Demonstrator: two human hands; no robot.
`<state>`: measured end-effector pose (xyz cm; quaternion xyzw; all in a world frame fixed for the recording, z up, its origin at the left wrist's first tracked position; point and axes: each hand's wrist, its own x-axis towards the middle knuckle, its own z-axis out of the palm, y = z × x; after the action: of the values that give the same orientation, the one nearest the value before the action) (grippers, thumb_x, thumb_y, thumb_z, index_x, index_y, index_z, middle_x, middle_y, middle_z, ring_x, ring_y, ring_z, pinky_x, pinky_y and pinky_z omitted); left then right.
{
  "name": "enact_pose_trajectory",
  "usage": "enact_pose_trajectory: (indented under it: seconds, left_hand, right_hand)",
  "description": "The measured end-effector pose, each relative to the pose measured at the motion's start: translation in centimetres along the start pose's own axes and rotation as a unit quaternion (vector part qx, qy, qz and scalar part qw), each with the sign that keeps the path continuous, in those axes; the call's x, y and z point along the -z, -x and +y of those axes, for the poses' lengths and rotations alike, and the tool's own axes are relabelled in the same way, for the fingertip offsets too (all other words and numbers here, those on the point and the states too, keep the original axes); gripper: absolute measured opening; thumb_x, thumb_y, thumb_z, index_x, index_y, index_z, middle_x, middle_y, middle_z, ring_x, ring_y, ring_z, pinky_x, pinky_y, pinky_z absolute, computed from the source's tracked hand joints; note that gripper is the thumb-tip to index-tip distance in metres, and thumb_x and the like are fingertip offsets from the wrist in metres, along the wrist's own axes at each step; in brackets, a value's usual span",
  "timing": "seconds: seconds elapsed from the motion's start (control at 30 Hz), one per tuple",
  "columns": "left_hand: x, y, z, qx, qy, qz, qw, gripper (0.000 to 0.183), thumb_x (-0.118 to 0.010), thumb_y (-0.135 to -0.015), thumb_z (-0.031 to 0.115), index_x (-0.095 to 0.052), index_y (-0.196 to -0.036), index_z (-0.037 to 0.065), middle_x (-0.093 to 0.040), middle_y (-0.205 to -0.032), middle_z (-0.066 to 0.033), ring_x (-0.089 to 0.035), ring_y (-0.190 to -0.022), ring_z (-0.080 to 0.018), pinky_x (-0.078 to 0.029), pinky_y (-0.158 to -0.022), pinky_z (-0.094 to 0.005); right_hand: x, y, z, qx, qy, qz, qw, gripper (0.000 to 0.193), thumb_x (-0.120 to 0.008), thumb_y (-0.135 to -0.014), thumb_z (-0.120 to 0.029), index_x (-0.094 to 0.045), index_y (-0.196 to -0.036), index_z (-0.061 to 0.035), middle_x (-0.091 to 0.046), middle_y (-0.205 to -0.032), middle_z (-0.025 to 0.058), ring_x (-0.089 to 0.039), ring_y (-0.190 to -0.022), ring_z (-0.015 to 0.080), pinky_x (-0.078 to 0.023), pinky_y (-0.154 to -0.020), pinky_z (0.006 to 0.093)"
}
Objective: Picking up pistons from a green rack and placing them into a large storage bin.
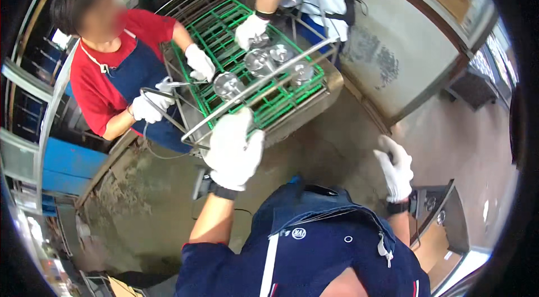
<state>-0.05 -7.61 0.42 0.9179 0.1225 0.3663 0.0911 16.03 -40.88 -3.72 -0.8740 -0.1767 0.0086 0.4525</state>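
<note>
My left hand point(234, 148), in a white glove, is raised at the near side of a metal-framed rack. Its thumb stands apart from the fingers, which reach up to the frame's near rail point(266, 82); I cannot tell whether they touch it. Off to the right, my gloved right hand point(395, 169) is in the air, fingers apart, holding nothing. Inside the frame is a green wire grid point(210, 44). Several shiny metal parts with round, flared ends sit on it, among them one point(228, 87) nearest my left hand and another point(260, 62) farther back.
A co-worker in a red shirt and blue apron point(147, 55) stands at the rack's left, one gloved hand point(200, 63) by the grid. Across the rack, another person's gloved hand point(251, 32) is at the metal parts. A pale wall panel point(407, 38) stands at right.
</note>
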Motion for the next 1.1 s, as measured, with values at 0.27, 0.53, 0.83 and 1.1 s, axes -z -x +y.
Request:
enact_pose_trajectory:
  seconds: [0.27,0.53,0.83,1.1]
  left_hand:
    - [2.5,-0.3,-9.4,0.131,-0.129,-0.108,0.977,0.036,-0.079,-0.074,0.036,-0.068,-0.092,0.008,-0.061,-0.074,-0.0107,-0.063,-0.071,-0.032,-0.05,-0.064,-0.0443]
    - [3.5,-2.3,-9.5,0.256,-0.021,-0.217,0.942,0.039,-0.074,-0.083,0.045,-0.072,-0.095,0.009,-0.065,-0.078,-0.0106,-0.066,-0.072,-0.0289,-0.051,-0.065,-0.042]
    - [-1.2,-12.4,-11.9,0.028,-0.187,-0.282,0.941,0.041,-0.07,-0.08,0.05,-0.073,-0.1,0.015,-0.066,-0.095,-0.0099,-0.065,-0.088,-0.0304,-0.053,-0.072,-0.0477]
    - [-23.6,-2.2,-27.7,0.014,-0.265,-0.682,0.682,0.04,-0.076,-0.066,0.052,-0.08,-0.087,0.017,-0.074,-0.088,-0.0089,-0.067,-0.084,-0.0263,-0.055,-0.078,-0.0485]
  right_hand:
    - [-10.3,-14.4,-12.5,0.394,0.054,0.011,0.918,0.036,-0.084,-0.071,-0.021,-0.074,-0.103,-0.0076,-0.071,-0.095,0.0109,-0.066,-0.094,0.0304,-0.051,-0.087,0.0398]
    - [-16.5,-22.8,-14.3,0.47,0.2,-0.059,0.857,0.028,-0.071,-0.086,-0.043,-0.077,-0.079,-0.016,-0.062,-0.061,0.0076,-0.062,-0.059,0.0271,-0.044,-0.063,0.0382]
    - [-18.6,-24.3,-14.5,0.434,0.166,-0.161,0.871,0.042,-0.068,-0.089,-0.046,-0.066,-0.063,-0.0124,-0.051,-0.048,0.0123,-0.055,-0.046,0.0323,-0.039,-0.045,0.044]
    - [-18.2,-24.0,-14.9,0.519,0.108,-0.282,0.8,0.029,-0.059,-0.095,-0.032,-0.072,-0.081,-0.0094,-0.06,-0.065,0.0166,-0.059,-0.061,0.0366,-0.043,-0.059,0.0468]
